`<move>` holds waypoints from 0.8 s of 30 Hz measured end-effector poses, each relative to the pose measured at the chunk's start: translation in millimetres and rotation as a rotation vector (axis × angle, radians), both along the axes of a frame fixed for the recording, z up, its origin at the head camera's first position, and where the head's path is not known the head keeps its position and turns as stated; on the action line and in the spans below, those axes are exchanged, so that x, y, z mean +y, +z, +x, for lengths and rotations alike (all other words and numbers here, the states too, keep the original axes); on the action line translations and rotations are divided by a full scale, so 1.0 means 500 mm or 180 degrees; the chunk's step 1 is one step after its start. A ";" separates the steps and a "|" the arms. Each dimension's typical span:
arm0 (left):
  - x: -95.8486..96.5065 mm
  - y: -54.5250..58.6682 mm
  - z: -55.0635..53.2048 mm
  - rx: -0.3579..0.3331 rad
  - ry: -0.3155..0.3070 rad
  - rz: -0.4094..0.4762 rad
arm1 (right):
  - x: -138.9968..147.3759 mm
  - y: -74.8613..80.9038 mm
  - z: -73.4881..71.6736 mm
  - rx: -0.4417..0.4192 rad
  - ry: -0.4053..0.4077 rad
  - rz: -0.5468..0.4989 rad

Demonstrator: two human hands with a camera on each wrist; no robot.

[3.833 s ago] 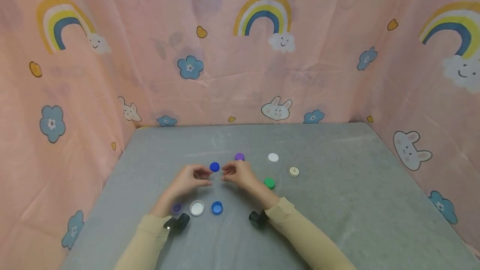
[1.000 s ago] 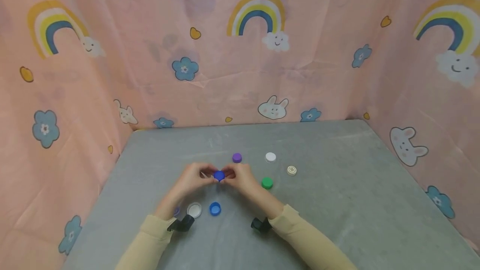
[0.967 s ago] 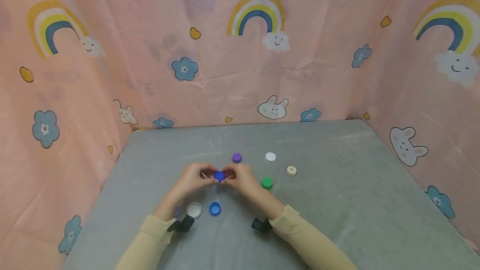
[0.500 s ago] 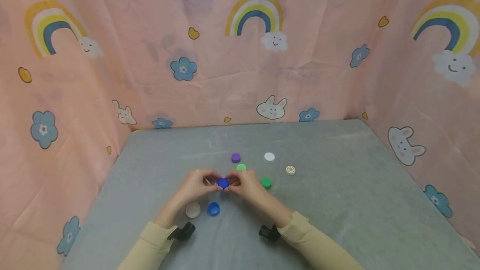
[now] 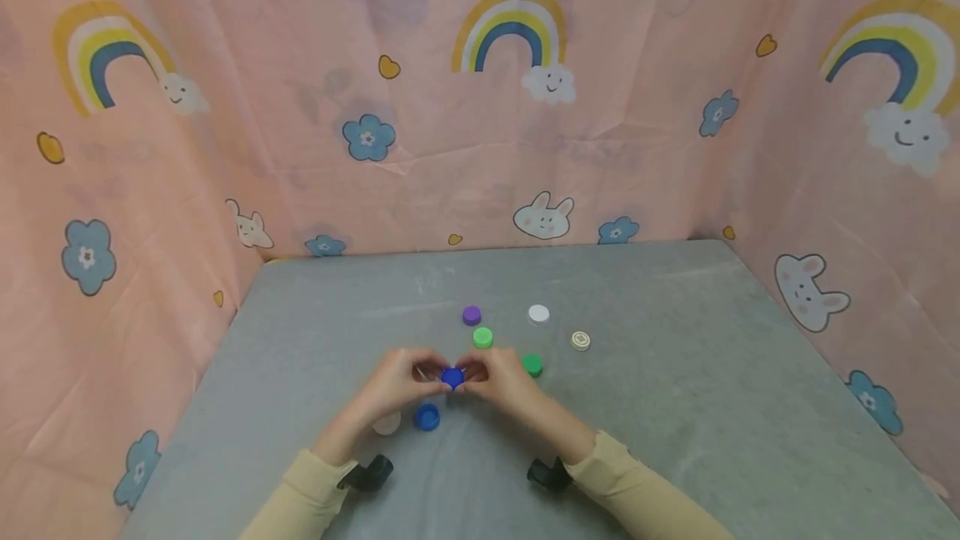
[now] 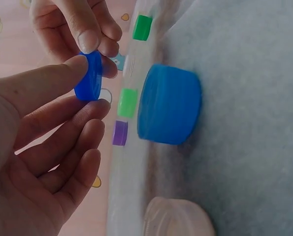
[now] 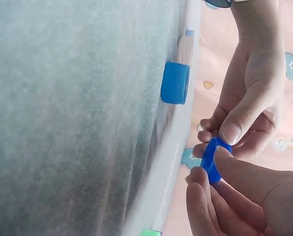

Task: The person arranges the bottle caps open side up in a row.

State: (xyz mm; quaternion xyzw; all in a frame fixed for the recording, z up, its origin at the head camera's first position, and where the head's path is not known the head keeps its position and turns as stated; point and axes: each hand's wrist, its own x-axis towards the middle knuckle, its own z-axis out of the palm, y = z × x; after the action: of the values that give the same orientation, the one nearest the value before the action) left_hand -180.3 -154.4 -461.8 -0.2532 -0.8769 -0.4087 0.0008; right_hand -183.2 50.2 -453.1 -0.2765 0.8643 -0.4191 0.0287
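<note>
A dark blue bottle cap is held up between both hands, above the table. My left hand pinches its left side, and my right hand pinches the right. The left wrist view shows the cap on edge, with thumbs on the near face and fingers behind. Seen from the right wrist, the raised rim of the same cap shows between the fingertips. Below the hands lie a lighter blue cap, hollow side up, and a white cap partly covered by my left wrist.
Beyond the hands lie a light green cap, a purple cap, a white cap, a cream patterned cap and a green cap. A pink printed curtain surrounds the grey table.
Earlier the dark blue cap lay on the table between separate hands. Both hands picked it up, then drew it nearer and slightly right. The light green cap came into view; a purple one became hidden.
</note>
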 end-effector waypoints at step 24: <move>0.027 -0.004 0.008 -0.0427 0.0044 0.0139 | 0.042 -0.004 0.003 -0.0318 0.0002 0.0004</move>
State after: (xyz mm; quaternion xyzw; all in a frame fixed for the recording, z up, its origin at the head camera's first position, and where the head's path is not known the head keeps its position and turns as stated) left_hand -176.5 -140.6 -463.9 -0.2191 -0.8675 -0.4438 -0.0496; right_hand -181.8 71.4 -454.9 -0.2555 0.8620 -0.4318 0.0722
